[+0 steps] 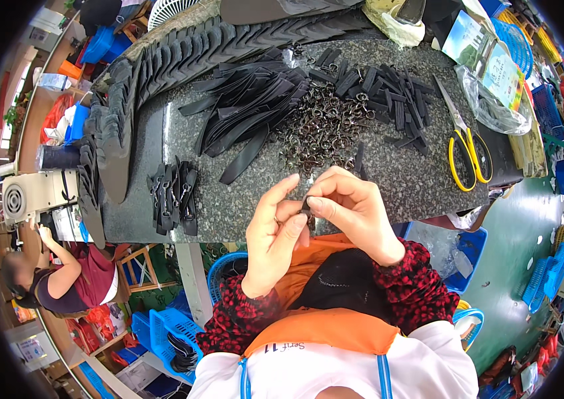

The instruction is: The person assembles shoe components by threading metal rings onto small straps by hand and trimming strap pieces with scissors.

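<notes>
At the near edge of the stone worktop, my two hands meet over a small black strip (306,207). My right hand (360,211) pinches it between thumb and fingertips. My left hand (274,234) has its thumb and a curled finger at the strip's lower part, with the index finger raised away; the fingers hide most of the piece. Just beyond lies a heap of small metal clasps (325,126). Short black strips (398,100) are piled to its right, and longer black strips (248,106) fan out on its left.
Yellow-handled scissors (468,159) lie open on the right of the worktop (388,193). Strips with clasps (173,196) are bunched at left. Overlapping dark pieces (202,56) curve along the back. A plastic bag (495,100) lies far right; another person (72,272) works at left.
</notes>
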A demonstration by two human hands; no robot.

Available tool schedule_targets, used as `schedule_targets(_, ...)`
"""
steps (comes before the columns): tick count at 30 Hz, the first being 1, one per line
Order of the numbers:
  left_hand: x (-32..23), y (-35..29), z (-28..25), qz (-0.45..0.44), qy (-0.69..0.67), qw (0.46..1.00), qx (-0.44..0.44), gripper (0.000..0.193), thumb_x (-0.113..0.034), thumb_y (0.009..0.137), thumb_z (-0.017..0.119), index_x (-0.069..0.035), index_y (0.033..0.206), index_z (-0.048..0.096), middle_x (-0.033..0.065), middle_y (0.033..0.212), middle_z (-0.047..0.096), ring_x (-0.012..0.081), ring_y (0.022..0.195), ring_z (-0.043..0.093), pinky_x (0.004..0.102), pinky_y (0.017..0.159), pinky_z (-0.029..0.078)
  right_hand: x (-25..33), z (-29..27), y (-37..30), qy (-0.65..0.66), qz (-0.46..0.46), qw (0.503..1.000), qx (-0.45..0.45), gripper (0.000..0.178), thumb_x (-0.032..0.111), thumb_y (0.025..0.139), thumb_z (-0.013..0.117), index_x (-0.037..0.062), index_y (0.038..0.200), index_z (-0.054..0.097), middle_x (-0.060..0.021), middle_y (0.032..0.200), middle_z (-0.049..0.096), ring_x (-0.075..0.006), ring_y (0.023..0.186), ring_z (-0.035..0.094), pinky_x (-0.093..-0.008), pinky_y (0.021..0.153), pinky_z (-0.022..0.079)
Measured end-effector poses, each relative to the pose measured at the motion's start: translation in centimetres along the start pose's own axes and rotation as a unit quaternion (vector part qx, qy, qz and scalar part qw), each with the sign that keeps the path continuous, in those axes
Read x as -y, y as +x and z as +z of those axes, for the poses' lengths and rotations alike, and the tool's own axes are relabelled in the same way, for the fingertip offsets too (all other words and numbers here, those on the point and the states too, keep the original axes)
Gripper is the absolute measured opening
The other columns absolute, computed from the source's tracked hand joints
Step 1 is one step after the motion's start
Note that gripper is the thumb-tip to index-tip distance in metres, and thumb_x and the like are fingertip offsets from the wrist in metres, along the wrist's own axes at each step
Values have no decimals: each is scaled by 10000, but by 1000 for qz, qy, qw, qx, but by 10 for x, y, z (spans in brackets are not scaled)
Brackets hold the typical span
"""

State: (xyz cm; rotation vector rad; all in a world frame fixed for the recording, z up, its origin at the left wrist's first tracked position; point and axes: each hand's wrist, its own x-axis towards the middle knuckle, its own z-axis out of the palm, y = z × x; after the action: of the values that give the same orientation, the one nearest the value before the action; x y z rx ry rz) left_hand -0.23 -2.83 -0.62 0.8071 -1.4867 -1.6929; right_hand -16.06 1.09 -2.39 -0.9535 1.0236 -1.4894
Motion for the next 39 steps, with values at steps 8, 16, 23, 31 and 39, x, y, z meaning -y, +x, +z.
schedule_targets(8,2,2,6,-32,-92,995,-31,472,-65,940,551,-34,1378,378,29,886,623,28,539,423,167,465,337,5,3,-2,-20,-26,997,-68,101,48,844,683,-3,931,681,-63,899,597,-101,748,568,-232,663,468)
schedule_targets(16,2,3,6,5,12,1000,-27,442,28,936,519,-34,1358,402,61,957,650,26,637,507,172,562,414,13,4,1,-251,-157,953,-66,145,-37,746,714,6,876,665,-88,863,610,-178,766,625,-290,649,504)
schedule_targets(23,2,38,-27,176,619,753,-136,330,-77,718,758,-39,1029,655,110,1005,585,268,903,576,346,657,496,16,-5,-1,-344,-244,900,-107,193,-91,694,711,-1,846,633,-114,870,644,-235,761,645,-311,651,517)
schedule_targets(31,1,49,-77,134,661,722,-156,150,-28,852,612,-22,994,662,152,894,666,294,736,649,369,646,502,21,-6,-2,-311,-249,915,-71,180,-93,727,685,-3,870,622,-119,876,678,-246,773,673,-303,665,529)
schedule_targets(39,-2,39,-39,149,210,940,-225,191,-3,901,609,15,1091,621,93,955,675,80,792,594,198,679,463,21,-5,-7,-276,-182,944,-7,155,-31,745,713,13,871,634,-121,838,682,-252,744,677,-319,641,524)
